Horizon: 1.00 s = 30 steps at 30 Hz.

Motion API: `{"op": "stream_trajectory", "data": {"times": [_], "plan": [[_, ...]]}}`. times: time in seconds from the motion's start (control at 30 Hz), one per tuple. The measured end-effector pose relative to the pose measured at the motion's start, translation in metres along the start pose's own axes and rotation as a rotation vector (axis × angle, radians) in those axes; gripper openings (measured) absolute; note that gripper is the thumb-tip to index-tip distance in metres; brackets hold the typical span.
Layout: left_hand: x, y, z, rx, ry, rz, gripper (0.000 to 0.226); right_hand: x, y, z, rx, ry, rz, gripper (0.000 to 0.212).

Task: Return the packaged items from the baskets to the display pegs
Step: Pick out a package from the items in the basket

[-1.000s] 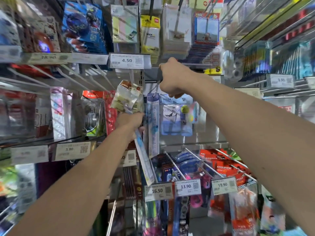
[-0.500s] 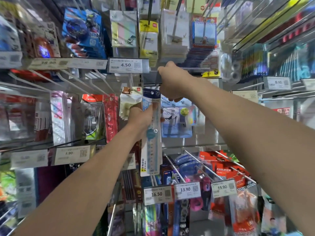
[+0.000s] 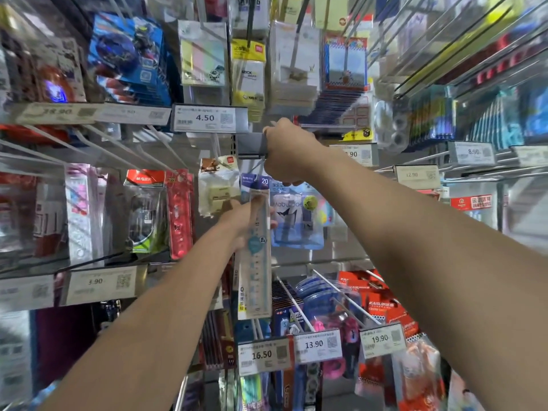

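My left hand (image 3: 241, 219) grips a long clear packaged ruler (image 3: 256, 262) with a blue header, held upright in front of the display. The ruler's top reaches up to a peg just under my right hand (image 3: 286, 152). That right hand holds a grey price tag holder (image 3: 250, 146) at the peg's end, lifted up. Whether the ruler's hanging hole is on the peg is hidden by my right hand. No basket is in view.
Packaged stationery hangs all around: a yellow eraser pack (image 3: 218, 188), a blue card holder pack (image 3: 296, 221), a red pack (image 3: 179, 215). Price tags 4.50 (image 3: 209, 118), 16.50 (image 3: 262, 355) and 13.90 (image 3: 317, 345) stick out. Bare pegs (image 3: 335, 295) jut forward below.
My left hand swung the ruler from tilted low to upright and raised its top to the peg. My right hand stayed on the tag holder.
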State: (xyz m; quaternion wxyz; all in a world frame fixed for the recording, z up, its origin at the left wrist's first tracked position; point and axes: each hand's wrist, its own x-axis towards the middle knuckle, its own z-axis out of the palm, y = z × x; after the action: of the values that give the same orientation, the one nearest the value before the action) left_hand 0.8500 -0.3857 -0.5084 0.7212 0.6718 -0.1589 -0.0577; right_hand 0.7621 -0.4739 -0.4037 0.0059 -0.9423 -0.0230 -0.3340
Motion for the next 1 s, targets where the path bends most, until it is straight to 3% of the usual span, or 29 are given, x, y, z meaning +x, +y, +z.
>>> {"op": "stream_trajectory", "data": {"times": [0.23, 0.33, 0.37, 0.43, 0.5, 0.57, 0.77, 1.0], "plan": [[0.013, -0.002, -0.001, 0.065, 0.077, -0.04, 0.042, 0.001, -0.004, 0.01, -0.063, 0.048, 0.017, 0.038], [0.067, -0.033, -0.014, 0.139, 0.172, -0.03, 0.126, -0.003, -0.004, 0.011, -0.06, 0.056, 0.046, 0.043], [0.087, -0.045, -0.02, 0.169, 0.195, -0.021, 0.138, -0.004, -0.005, 0.011, -0.063, 0.058, 0.048, 0.043], [0.064, -0.04, -0.014, 0.245, 0.217, 0.016, 0.123, -0.007, -0.009, 0.01, -0.065, 0.049, 0.055, 0.044], [0.027, -0.026, -0.001, 0.268, 0.228, 0.039, 0.077, -0.007, -0.012, 0.008, -0.078, 0.053, 0.064, 0.044], [0.022, -0.024, 0.003, 0.401, 0.245, 0.039, 0.051, -0.009, -0.014, 0.007, -0.119, 0.073, 0.051, 0.045], [0.007, -0.011, -0.009, 0.868, 0.316, 0.027, 0.054, -0.044, -0.015, 0.011, -0.195, 0.225, -0.043, 0.027], [-0.005, -0.015, -0.02, 1.311, 0.172, 0.031, 0.041, -0.084, 0.0, 0.057, -0.294, -0.164, -0.117, 0.008]]}}
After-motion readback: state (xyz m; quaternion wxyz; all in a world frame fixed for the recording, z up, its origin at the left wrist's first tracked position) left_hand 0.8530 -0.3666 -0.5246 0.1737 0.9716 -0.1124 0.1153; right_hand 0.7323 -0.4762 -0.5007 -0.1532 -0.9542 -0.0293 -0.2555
